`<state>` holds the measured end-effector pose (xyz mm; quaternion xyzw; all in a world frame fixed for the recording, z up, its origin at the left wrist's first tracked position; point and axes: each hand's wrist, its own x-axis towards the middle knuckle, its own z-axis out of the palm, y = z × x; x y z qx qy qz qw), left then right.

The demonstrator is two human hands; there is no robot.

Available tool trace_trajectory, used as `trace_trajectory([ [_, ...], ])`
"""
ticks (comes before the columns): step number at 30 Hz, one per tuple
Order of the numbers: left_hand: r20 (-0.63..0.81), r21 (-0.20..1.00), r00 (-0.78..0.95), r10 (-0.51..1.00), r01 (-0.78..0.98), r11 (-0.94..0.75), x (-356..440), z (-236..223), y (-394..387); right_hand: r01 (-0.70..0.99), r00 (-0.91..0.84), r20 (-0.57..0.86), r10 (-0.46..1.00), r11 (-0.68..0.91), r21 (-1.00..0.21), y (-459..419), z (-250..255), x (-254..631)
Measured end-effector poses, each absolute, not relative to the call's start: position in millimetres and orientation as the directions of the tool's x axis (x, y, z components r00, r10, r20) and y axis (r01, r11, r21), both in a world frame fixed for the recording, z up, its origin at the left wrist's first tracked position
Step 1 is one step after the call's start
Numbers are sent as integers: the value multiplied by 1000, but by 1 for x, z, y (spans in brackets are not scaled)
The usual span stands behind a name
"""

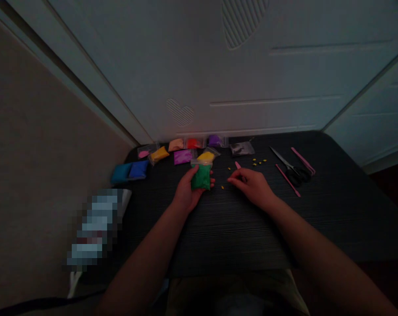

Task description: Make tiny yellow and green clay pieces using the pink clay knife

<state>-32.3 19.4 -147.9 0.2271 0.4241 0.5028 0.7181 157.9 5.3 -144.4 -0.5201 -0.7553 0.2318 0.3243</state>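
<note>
At the left, blue packets (pixel 138 170) lie near the edge of the dark tabletop (pixel 199 237). The person's left hand (pixel 186 189) grips the green packet (pixel 201 176), fingers curled behind it and thumb in front; its sealed top edge points toward the panelled wall, its long axis running away from the person. Further right, the right hand (pixel 251 184) has its thumb and index finger pinched together, near small yellow pieces (pixel 222 188); whether they grip anything is too small to tell. Beyond lie scissors (pixel 289 168), blades angled far-left.
</note>
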Motion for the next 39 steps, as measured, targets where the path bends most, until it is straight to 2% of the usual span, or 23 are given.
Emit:
trace_trajectory([
  [7, -382, 750, 135, 914, -533, 392, -33, -148, 20, 637, -269, 273, 923, 384, -668, 6, -150, 159],
  [16, -379, 751, 139, 915, -531, 391, -33, -148, 20, 517, -235, 268, 934, 354, -779, 6, -150, 160],
  [26, -372, 754, 143, 917, -530, 388, -33, -149, 19, 633, -285, 286, 915, 403, -660, 6, -147, 159],
  [39, -360, 771, 136, 923, -513, 376, -32, -150, 19, 700, -402, 277, 873, 488, -521, 12, -161, 160],
])
